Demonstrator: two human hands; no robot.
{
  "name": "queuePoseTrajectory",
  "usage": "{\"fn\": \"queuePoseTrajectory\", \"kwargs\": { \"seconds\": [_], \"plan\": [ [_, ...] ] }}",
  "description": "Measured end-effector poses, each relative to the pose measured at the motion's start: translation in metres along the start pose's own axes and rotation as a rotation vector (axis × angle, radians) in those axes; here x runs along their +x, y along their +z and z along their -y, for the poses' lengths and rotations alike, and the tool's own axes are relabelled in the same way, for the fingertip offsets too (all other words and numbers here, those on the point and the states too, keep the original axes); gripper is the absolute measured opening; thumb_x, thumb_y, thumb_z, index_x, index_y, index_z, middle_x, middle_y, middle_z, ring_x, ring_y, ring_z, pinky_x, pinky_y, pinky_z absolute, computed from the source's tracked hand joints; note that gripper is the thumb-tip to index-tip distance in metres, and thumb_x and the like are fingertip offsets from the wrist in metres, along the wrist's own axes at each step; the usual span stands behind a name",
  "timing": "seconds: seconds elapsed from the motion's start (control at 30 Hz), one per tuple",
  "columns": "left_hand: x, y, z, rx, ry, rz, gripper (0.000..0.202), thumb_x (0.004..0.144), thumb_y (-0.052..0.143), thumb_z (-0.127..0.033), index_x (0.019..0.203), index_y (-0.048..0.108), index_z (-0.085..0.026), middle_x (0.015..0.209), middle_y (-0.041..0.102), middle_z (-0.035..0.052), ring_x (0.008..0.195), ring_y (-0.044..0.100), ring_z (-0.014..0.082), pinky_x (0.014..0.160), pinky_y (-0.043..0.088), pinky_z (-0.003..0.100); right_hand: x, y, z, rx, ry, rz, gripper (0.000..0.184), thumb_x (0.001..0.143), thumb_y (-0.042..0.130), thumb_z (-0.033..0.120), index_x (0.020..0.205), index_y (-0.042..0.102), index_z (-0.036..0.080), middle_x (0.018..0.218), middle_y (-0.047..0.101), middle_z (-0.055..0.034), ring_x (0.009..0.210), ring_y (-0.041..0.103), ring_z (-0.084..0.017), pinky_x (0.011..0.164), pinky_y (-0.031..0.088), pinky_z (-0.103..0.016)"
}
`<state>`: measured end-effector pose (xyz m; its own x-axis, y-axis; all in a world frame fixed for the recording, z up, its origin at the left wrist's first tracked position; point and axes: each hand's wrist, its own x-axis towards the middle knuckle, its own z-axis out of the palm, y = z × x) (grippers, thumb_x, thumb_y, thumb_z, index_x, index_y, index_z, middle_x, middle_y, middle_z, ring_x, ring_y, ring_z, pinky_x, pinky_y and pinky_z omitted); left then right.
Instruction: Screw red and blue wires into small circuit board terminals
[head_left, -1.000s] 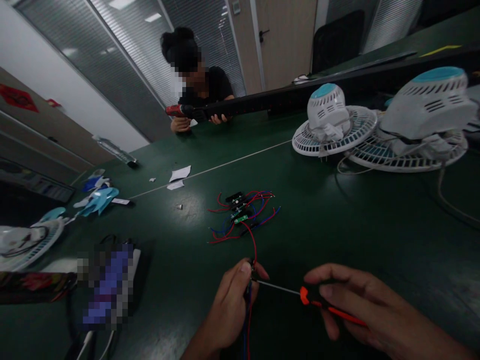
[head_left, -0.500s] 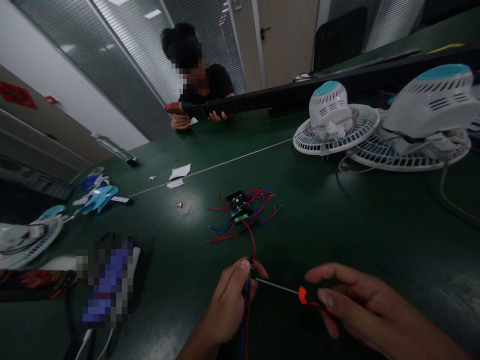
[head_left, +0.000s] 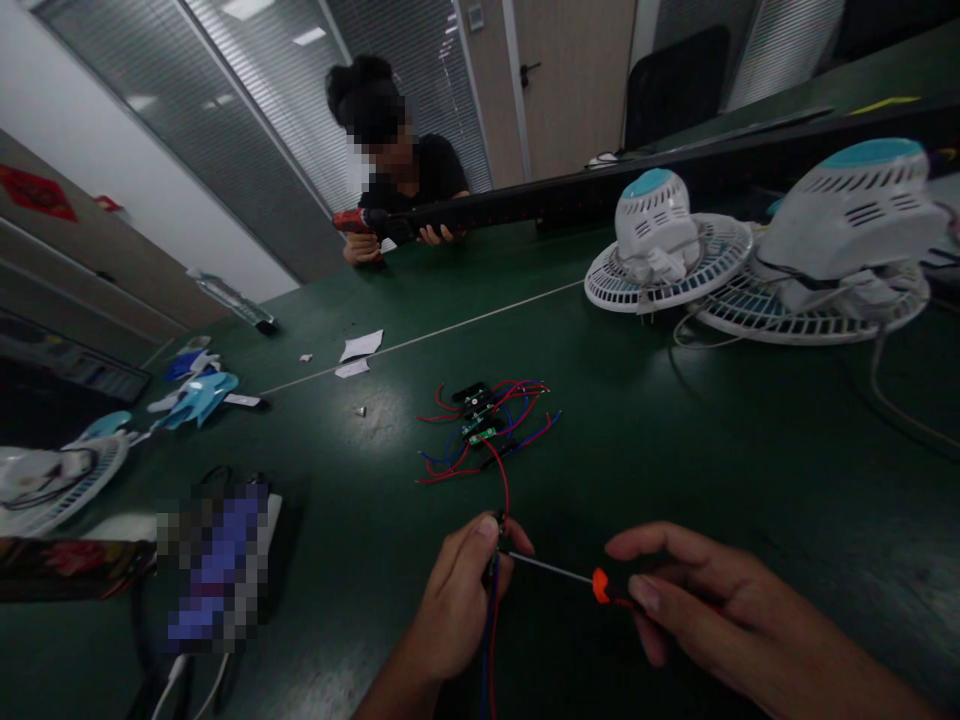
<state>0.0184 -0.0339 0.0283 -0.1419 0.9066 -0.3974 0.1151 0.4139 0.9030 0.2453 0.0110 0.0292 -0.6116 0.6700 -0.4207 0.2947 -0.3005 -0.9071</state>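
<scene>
My left hand [head_left: 469, 590] pinches a small dark circuit board [head_left: 496, 548], mostly covered by the fingers. A red wire [head_left: 505, 490] rises from it, and a blue and a red wire hang below. In my right hand [head_left: 705, 600] is a screwdriver [head_left: 551, 570] with an orange and dark handle, thumb on the handle and index finger raised off it. Its shaft points left, and the tip meets the board at my left fingers. Just beyond lies a cluster of small circuit boards [head_left: 480, 420] with red and blue wires.
Two white fans [head_left: 660, 240] rest face down at the right. Opposite, a person [head_left: 420, 175] holds a red and black power drill [head_left: 360, 220] against a long black bar [head_left: 510, 205]. Paper scraps [head_left: 361, 346], a small metal piece [head_left: 361, 411] and a bottle [head_left: 229, 298] lie left.
My right hand and the screwdriver have shifted slightly left and up in the picture. The left hand keeps its pinch on the board, and the view has tilted a little.
</scene>
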Motion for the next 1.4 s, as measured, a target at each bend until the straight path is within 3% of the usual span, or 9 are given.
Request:
{"fn": "queuePoseTrajectory", "kwargs": {
  "seconds": [0.47,0.7,0.93,1.13,1.4],
  "plan": [
    [0.0015,0.0004,0.0023,0.009,-0.004,-0.032,0.05,0.092,0.034,-0.05,0.078,0.066,-0.015,0.05,0.039,-0.0054,0.048,0.032,0.0119,0.05,0.025,0.025,-0.0013,0.0026,0.0071,-0.002,-0.026,-0.06,0.024,0.087,0.055,0.04,0.104,0.063,0.026,0.065,0.067,0.0014,0.063,0.06,-0.015,0.058,0.043,-0.025],
    [0.001,-0.0009,0.0026,0.031,0.006,-0.02,0.051,0.092,0.033,-0.049,0.08,0.067,-0.014,0.05,0.039,-0.0049,0.048,0.033,0.0123,0.051,0.026,0.026,0.0008,0.004,0.0083,-0.021,-0.052,-0.185,0.037,0.079,0.065,0.043,0.113,0.068,0.028,0.054,0.062,0.0026,0.054,0.059,-0.015,0.048,0.044,-0.023],
    [0.0002,0.0,-0.0018,0.008,0.006,-0.006,0.051,0.091,0.034,-0.051,0.079,0.067,-0.014,0.049,0.038,-0.0056,0.047,0.032,0.012,0.05,0.025,0.026,0.0003,0.0043,0.0073,-0.033,-0.056,-0.163,0.031,0.08,0.064,0.039,0.109,0.069,0.028,0.058,0.065,0.0015,0.056,0.06,-0.016,0.049,0.045,-0.023],
    [0.0003,0.0009,-0.0021,0.01,-0.017,-0.014,0.052,0.091,0.034,-0.052,0.08,0.066,-0.013,0.049,0.038,-0.0057,0.047,0.032,0.0117,0.05,0.026,0.025,-0.0041,0.0013,0.0053,-0.095,-0.023,-0.074,0.027,0.087,0.052,0.039,0.108,0.061,0.026,0.071,0.07,-0.0006,0.064,0.063,-0.016,0.059,0.047,-0.025],
    [0.0012,-0.001,0.0037,0.007,-0.002,-0.006,0.052,0.091,0.033,-0.051,0.081,0.067,-0.013,0.047,0.036,-0.0061,0.046,0.031,0.0112,0.049,0.025,0.026,-0.0023,0.0024,0.0054,-0.096,-0.014,-0.093,0.028,0.085,0.05,0.039,0.109,0.057,0.025,0.072,0.069,-0.0005,0.07,0.065,-0.017,0.066,0.05,-0.028]
  ]
}}
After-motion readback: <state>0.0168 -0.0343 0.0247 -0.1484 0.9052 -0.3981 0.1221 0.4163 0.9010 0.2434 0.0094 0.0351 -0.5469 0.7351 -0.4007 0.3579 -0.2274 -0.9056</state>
